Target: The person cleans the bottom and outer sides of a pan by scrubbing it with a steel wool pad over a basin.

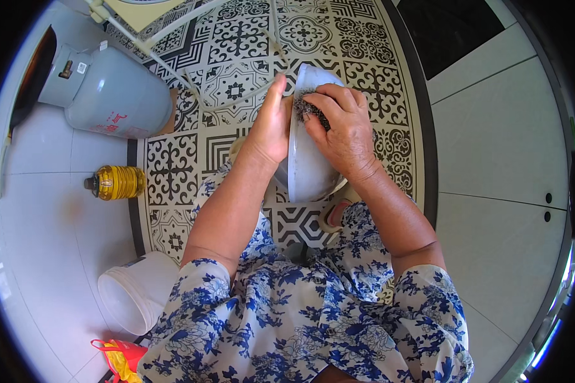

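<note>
A large white bowl [311,158] is held on its side above the tiled floor, its rim towards the left and its rounded wall towards the right. My left hand [273,122] supports it at the rim side, thumb pointing up and away, the other fingers partly hidden behind the rim. Against the bowl's inner or outer wall, I cannot tell which, my right hand [342,122] presses a grey steel wool scrubber [311,110], its fingers bent around the pad. Dark marks show on the bowl near its top edge.
A grey gas cylinder [120,95] and a bottle of yellow oil [120,182] are at the left. Below them lie a white plastic bucket [139,292] and a red bag [124,356]. A pale metal frame [172,72] stands ahead. White cabinet doors [498,143] line the right side.
</note>
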`<state>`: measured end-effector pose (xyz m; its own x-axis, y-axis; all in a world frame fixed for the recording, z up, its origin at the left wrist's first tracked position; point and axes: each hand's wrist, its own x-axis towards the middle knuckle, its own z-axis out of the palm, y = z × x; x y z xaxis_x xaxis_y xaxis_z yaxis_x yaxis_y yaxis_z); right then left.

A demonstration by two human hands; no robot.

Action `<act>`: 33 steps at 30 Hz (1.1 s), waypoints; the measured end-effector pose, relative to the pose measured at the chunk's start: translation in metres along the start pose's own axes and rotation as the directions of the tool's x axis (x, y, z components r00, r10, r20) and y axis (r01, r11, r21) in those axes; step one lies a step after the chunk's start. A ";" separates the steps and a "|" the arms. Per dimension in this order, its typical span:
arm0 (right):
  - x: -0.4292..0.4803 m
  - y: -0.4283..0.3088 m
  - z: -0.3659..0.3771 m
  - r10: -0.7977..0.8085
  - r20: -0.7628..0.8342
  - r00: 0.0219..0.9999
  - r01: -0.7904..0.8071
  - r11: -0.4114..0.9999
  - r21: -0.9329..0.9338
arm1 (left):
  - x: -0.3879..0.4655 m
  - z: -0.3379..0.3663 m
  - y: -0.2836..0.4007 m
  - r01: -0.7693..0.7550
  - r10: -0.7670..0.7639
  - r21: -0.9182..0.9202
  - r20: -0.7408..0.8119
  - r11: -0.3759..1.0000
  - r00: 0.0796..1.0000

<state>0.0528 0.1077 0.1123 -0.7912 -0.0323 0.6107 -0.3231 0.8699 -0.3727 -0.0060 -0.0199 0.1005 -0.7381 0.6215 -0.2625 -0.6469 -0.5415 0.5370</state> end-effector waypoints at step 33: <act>0.002 0.015 -0.030 -0.095 0.065 0.993 0.101 0.991 -0.090 | -0.028 -0.010 -0.009 0.157 -0.256 0.448 0.170 0.880 0.952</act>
<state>0.0613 0.1354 0.1288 -0.7890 -0.1469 0.5966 -0.3535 0.9027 -0.2452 0.0189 -0.0385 0.0946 -0.5043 0.8261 -0.2513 -0.5997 -0.1257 0.7903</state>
